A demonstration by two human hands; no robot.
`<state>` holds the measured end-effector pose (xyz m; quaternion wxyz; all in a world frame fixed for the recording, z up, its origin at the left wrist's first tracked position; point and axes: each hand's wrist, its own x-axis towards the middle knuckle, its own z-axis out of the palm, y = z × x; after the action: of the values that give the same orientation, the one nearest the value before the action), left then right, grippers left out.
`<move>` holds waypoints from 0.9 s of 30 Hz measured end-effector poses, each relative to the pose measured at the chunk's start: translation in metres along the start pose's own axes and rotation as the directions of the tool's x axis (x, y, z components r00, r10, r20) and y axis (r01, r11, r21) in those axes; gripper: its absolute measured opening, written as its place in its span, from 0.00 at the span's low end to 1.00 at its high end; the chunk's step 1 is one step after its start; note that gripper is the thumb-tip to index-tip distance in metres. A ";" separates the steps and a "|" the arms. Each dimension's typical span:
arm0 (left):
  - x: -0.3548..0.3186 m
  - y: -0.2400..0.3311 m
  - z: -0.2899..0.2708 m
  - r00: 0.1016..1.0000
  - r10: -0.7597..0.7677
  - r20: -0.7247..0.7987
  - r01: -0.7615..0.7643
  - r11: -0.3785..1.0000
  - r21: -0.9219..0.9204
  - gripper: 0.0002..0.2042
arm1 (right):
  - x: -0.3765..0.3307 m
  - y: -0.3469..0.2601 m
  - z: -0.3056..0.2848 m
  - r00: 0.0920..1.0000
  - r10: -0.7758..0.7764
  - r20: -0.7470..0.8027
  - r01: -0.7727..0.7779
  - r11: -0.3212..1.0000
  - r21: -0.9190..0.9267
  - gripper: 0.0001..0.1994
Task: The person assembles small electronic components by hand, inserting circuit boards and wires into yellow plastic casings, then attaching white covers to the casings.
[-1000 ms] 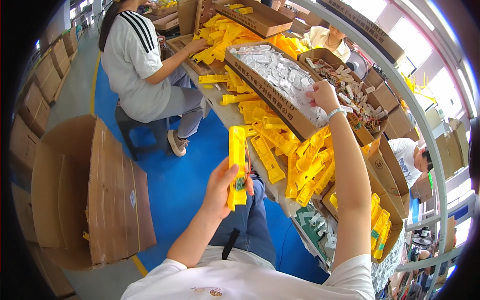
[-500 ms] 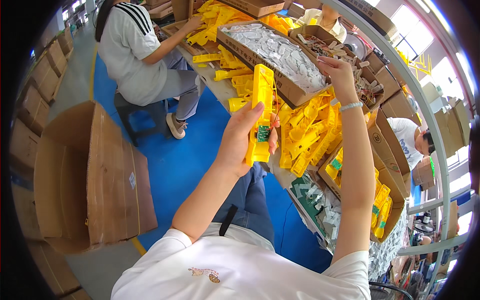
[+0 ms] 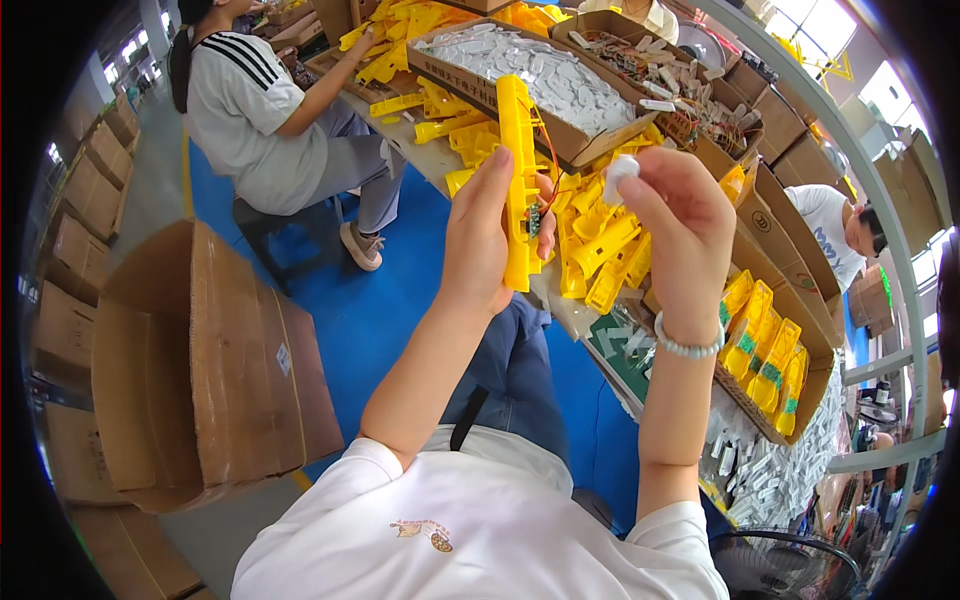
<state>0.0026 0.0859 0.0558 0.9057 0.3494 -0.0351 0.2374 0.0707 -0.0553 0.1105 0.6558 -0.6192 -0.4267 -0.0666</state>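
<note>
A carton (image 3: 255, 380) stands left — a dark fan (image 3: 785, 572), lower right.

I work in a factory assembly workshop: my left fingers (image 3: 547, 228) hold a yellow plastic housing (image 3: 517, 190) with a small circuit board (image 3: 533, 218), and more yellow housings (image 3: 605, 250) heap the counter (image 3: 422, 157) beside cardboard trays of white plastic pieces (image 3: 545, 72) and wired parts (image 3: 690, 95). A co-worker (image 3: 255, 140) sits along it, brown cartons (image 3: 80, 250) line the aisle, and the floor (image 3: 345, 330) is painted blue. The far right, warped by the lens, looks like more workspace.
</note>
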 end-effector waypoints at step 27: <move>-0.013 -0.018 0.015 0.998 -0.060 0.035 0.051 0.973 0.225 0.20 | -0.054 -0.001 0.006 0.981 0.192 0.016 -0.192 0.970 0.151 0.10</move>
<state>0.0010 0.0592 0.0535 0.8659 0.4550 -0.0171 0.2071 0.0335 -0.0736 0.0758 0.7042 -0.6058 -0.3691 0.0302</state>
